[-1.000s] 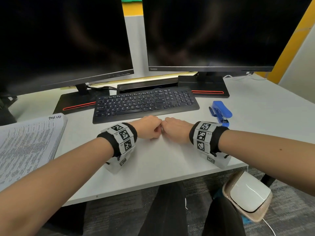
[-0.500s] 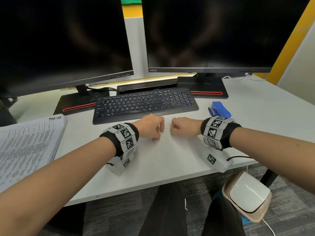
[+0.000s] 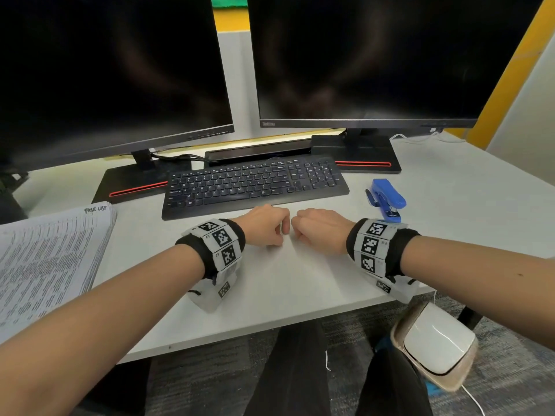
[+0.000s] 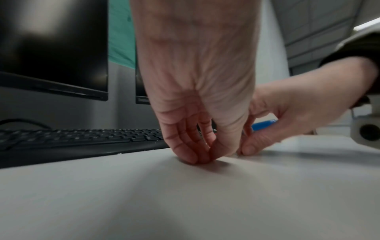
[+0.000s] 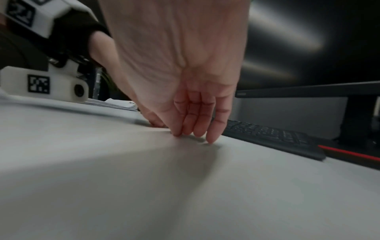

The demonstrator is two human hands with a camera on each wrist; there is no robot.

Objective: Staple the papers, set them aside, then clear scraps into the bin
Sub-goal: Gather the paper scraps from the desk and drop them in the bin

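Note:
My left hand (image 3: 267, 225) and right hand (image 3: 318, 228) rest knuckles-up on the white desk (image 3: 300, 289), just in front of the keyboard, a narrow gap between them. In the left wrist view the left hand (image 4: 197, 155) bunches its fingertips against the thumb on the desk; nothing shows between them. The right hand (image 5: 193, 134) points its fingers down, tips touching the desk. The blue stapler (image 3: 387, 199) lies right of the keyboard, beyond my right wrist. A thick stack of printed papers (image 3: 45, 259) sits at the desk's left edge. No scraps are visible.
A black keyboard (image 3: 255, 184) lies just beyond the hands, with two dark monitors (image 3: 360, 55) on stands behind it. A white-lidded bin (image 3: 435, 346) stands on the carpet under the desk's right front corner. My legs are under the desk edge.
The hands touched a second ago. The right hand slid to the right, away from the left, then came back a little; the left hand stayed put.

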